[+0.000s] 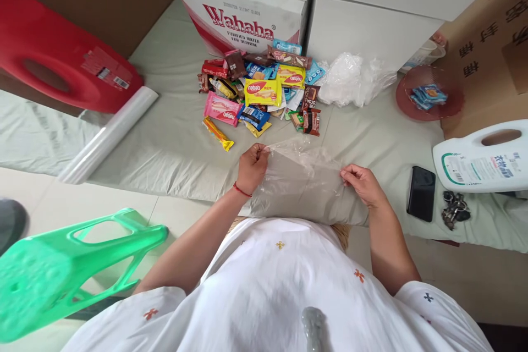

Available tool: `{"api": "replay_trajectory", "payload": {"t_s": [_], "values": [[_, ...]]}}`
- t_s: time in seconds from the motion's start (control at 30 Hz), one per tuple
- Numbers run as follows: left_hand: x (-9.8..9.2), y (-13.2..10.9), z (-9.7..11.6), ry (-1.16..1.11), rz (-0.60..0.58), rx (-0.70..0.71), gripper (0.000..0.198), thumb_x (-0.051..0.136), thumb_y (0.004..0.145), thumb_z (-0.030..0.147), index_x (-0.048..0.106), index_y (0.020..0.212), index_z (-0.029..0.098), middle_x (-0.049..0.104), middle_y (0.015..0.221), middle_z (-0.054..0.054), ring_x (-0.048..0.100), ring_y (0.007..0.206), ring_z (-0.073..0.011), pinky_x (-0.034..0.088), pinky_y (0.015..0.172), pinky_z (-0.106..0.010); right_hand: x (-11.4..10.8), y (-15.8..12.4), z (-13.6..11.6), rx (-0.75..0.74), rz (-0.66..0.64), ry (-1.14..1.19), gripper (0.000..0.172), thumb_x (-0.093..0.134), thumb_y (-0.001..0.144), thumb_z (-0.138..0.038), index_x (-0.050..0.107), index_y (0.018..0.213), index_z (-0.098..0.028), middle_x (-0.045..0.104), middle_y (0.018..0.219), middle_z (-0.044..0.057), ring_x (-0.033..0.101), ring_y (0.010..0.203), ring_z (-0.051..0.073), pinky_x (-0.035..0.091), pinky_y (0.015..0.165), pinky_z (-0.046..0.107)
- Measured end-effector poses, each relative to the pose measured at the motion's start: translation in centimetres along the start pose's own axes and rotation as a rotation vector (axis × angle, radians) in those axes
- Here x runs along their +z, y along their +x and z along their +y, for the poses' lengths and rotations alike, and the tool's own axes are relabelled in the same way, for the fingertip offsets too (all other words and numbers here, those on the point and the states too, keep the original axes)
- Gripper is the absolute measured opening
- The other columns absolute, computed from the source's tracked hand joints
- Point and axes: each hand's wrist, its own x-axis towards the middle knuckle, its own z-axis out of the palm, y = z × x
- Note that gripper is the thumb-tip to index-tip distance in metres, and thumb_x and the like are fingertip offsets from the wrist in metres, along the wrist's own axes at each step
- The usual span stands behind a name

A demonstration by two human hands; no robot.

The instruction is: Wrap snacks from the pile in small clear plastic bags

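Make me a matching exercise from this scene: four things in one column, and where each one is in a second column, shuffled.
Things
1. clear bag
2. black phone
3. snack pile
4. green stool

Places
A. in front of the Wahaha box
B. lying on its side at the lower left
C. pinched by the left hand and the right hand
D. beside the keys

Pairs: 1-C, 2-D, 3-A, 4-B

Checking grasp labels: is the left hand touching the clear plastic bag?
Touching. The head view shows the left hand pinching the clear plastic bag at its upper corner.
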Motion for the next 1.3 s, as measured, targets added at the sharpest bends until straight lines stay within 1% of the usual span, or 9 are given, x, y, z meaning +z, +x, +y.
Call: {"api": "replay_trajectory", "payload": {"t_s": [0.23,0.4,0.47,0.6,0.73,0.87,1.0,1.1,1.3], "values": [[0.3,-1.1,-0.8,-0.183,0.038,-0.109,0.045,0.051,0.095,0.056,0.056,0.066,0.022,0.041,0.046,0.005,0.036,0.044,-0.0118,0.028,0.05,-0.028,-0.5,0.3,-0.7,-0.063,-0.095,-0.228,0.037,0.074,0.082,-0.058,0.071,0.098,-0.024,0.069,0.093,0.005,0.06,0.083,0.02,0.053,0.077,0.034],[0.6,-1.9,-1.3,-0.129,-0.074,-0.092,0.06,0.045,0.095,0.07,0.06,0.063,0.021,0.045,0.043,0.003,0.039,0.042,-0.0124,0.03,0.052,-0.03,0.6,3.3,-3.3,-0.237,-0.205,-0.291,0.088,0.089,0.068,-0.047,0.051,0.147,-0.033,0.061,0.142,0.009,0.053,0.132,0.03,0.044,0.112,0.048],[0.7,-2.1,-1.0,-0.134,-0.085,-0.099,0.063,0.044,0.094,0.072,0.06,0.061,0.021,0.046,0.043,0.002,0.039,0.042,-0.0124,0.03,0.052,-0.03,1.7,4.6,-4.3,-0.335,-0.315,-0.311,0.08,0.09,0.067,-0.044,0.06,0.14,-0.033,0.065,0.136,0.007,0.053,0.133,0.031,0.041,0.115,0.048],[0.4,-2.4,-0.1,-0.175,-0.096,-0.179,0.067,0.044,0.09,0.078,0.059,0.06,0.021,0.042,0.041,0.002,0.035,0.04,-0.0121,0.026,0.047,-0.03,3.7,6.3,-5.1,-0.334,-0.373,-0.094,0.03,0.076,0.083,-0.053,0.077,0.096,-0.025,0.073,0.097,0.005,0.067,0.095,0.023,0.053,0.095,0.039],[-0.3,-2.8,-0.1,-0.267,-0.099,-0.344,0.07,0.041,0.086,0.085,0.055,0.059,0.022,0.04,0.045,0.003,0.031,0.039,-0.0113,0.019,0.043,-0.029,4.1,7.3,-3.9,-0.098,-0.085,0.221,0.045,0.08,0.072,-0.065,0.067,0.084,-0.023,0.058,0.066,-0.001,0.061,0.066,0.016,0.051,0.06,0.028],[-1.5,-3.7,-0.6,-0.159,-0.144,-0.448,0.059,0.049,0.086,0.078,0.056,0.069,0.022,0.048,0.055,0.001,0.045,0.048,-0.0149,0.031,0.047,-0.029,3.4,7.9,-2.1,0.067,0.049,0.184,0.052,0.078,0.068,-0.071,0.058,0.075,-0.024,0.045,0.054,-0.005,0.053,0.051,0.015,0.036,0.041,0.025],[-3.5,-5.0,-0.3,0.299,0.166,-0.039,0.035,0.071,0.078,0.048,0.06,0.099,0.021,0.063,0.099,-0.009,0.061,0.089,-0.0259,0.05,0.082,-0.042,3.4,7.6,-1.2,0.03,0.069,0.1,0.048,0.074,0.072,-0.069,0.056,0.075,-0.024,0.048,0.055,-0.004,0.044,0.041,0.012,0.028,0.035,0.026],[-4.5,-5.8,0.8,0.555,0.421,0.337,0.039,0.072,0.079,0.033,0.06,0.114,0.021,0.057,0.122,-0.016,0.052,0.122,-0.0347,0.039,0.109,-0.054,3.7,7.3,-1.1,0.016,0.059,0.056,0.045,0.073,0.075,-0.067,0.056,0.076,-0.025,0.048,0.055,-0.004,0.043,0.041,0.011,0.028,0.035,0.025],[-2.5,-4.5,2.7,0.772,-0.13,0.643,0.043,0.065,0.088,0.023,0.06,0.13,0.027,0.061,0.133,-0.014,0.051,0.132,-0.0354,0.035,0.11,-0.054,4.1,7.0,-1.5,0.022,0.029,0.065,0.046,0.074,0.073,-0.066,0.057,0.076,-0.024,0.046,0.055,-0.005,0.044,0.042,0.011,0.029,0.036,0.024]]}}
